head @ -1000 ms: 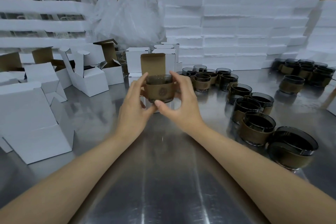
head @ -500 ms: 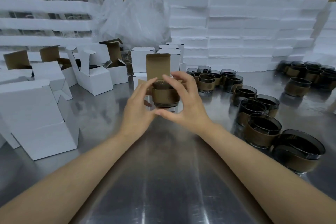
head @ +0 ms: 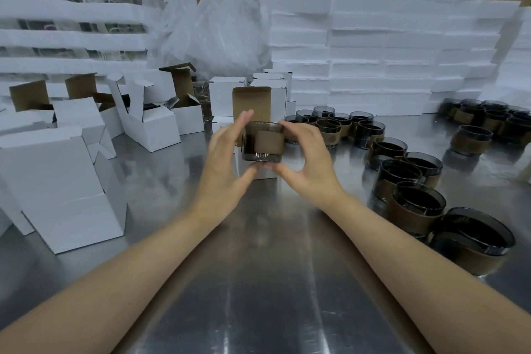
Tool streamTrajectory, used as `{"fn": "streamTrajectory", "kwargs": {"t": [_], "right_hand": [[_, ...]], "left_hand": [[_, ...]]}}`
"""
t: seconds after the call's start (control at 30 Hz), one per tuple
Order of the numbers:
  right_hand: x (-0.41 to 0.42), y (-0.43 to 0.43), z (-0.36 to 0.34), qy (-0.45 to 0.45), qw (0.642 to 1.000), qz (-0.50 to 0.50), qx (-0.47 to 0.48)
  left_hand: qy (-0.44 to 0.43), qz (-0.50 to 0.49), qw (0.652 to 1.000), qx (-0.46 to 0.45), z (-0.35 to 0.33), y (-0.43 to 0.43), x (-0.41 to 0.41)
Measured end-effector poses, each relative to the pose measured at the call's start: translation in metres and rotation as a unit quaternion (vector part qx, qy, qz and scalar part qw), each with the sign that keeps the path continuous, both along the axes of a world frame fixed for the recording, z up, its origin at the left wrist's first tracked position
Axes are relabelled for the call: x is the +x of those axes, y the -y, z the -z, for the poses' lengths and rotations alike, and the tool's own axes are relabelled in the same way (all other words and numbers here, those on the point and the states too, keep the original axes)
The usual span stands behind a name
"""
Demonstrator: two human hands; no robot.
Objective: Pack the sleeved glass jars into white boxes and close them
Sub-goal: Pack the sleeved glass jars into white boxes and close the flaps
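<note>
I hold a dark glass jar with a brown sleeve (head: 263, 142) between both hands above the steel table. My right hand (head: 304, 161) curls round the jar's right side, thumb under its base. My left hand (head: 227, 159) is at the jar's left side, fingers fairly straight, thumb touching the base. Right behind the jar stands an open white box (head: 260, 172) with its brown-lined lid flap (head: 251, 102) raised; the jar hides most of it.
Several sleeved jars (head: 413, 178) stand in groups to the right and behind. Open and closed white boxes (head: 63, 190) crowd the left side. Stacked white foam slabs (head: 373, 46) and clear plastic bags (head: 212, 26) line the back. The steel table (head: 264, 282) stretches toward me.
The jar has turned in my hands, so the plain part of its sleeve now faces me. My left hand's fingers have loosened and straightened beside it.
</note>
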State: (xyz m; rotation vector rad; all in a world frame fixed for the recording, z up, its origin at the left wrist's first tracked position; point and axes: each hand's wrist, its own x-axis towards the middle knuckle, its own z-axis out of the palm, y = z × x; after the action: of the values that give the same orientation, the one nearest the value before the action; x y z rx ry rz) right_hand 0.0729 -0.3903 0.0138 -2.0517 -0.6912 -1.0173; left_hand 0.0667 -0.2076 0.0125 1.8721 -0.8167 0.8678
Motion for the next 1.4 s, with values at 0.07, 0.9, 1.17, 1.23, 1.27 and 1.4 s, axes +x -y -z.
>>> {"fn": "streamTrajectory", "kwargs": {"t": [0.07,0.9,1.17,1.23,1.27,1.4], "right_hand": [[-0.0011,0.0000,0.0005,-0.026,0.999,-0.013,0.019],[-0.0018,-0.0004,0.0004,-0.030,0.999,-0.027,0.021],[-0.0022,-0.0002,0.0011,-0.055,0.998,-0.013,-0.015],[-0.0028,-0.0002,-0.0011,-0.014,1.000,-0.013,-0.023],[-0.0033,-0.0001,-0.0017,0.003,0.999,-0.014,-0.031],[-0.0047,-0.0021,-0.0013,-0.013,0.999,-0.006,-0.044]], "left_hand": [[-0.032,0.013,0.999,-0.019,0.0000,0.0006,0.0000],[-0.101,0.026,0.994,-0.030,0.0011,0.0018,0.0000],[-0.107,0.023,0.992,-0.063,0.0011,0.0011,0.0014],[-0.089,0.014,0.993,-0.070,0.0006,0.0016,0.0005],[-0.077,0.008,0.995,-0.071,0.0002,0.0019,-0.0001],[-0.024,-0.011,0.998,-0.049,0.0004,0.0014,-0.0005]]}}
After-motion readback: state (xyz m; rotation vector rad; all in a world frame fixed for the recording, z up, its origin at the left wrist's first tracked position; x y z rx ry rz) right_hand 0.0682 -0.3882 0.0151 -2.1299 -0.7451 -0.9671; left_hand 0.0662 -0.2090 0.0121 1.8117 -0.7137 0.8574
